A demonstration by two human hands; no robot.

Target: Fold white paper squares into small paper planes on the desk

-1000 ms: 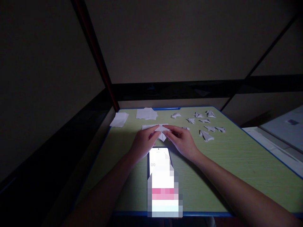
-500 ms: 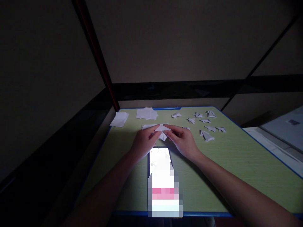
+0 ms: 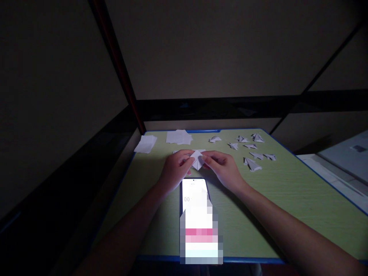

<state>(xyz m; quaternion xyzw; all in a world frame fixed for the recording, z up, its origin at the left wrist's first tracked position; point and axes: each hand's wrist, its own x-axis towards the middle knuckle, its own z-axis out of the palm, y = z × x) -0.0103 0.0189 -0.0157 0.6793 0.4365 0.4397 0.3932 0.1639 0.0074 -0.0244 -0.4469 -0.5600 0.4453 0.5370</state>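
Observation:
A small folded white paper (image 3: 197,160), diamond-shaped with a crease down its lower half, is held up between both hands over the table. My left hand (image 3: 177,167) pinches its left side, thumb in front and fingers behind. On the other side, my right hand (image 3: 222,167) grips the right edge with thumb and fingers. More white paper (image 3: 201,150) shows just behind the fingertips, partly hidden by the hands. Just below the hands lies a lit phone (image 3: 195,211), its lower screen blurred out.
The green table (image 3: 287,203) has a blue edge. Far left lie a stack of white sheets (image 3: 146,143) and another stack (image 3: 178,137). Several folded paper pieces (image 3: 252,164) are scattered at the back right. A white box-like object (image 3: 350,153) stands beyond the right edge.
The paper's upper side flaps have come together, so its outline went from wide to a narrow diamond. Both hands stay nearly in place, fingers curled more closely around it.

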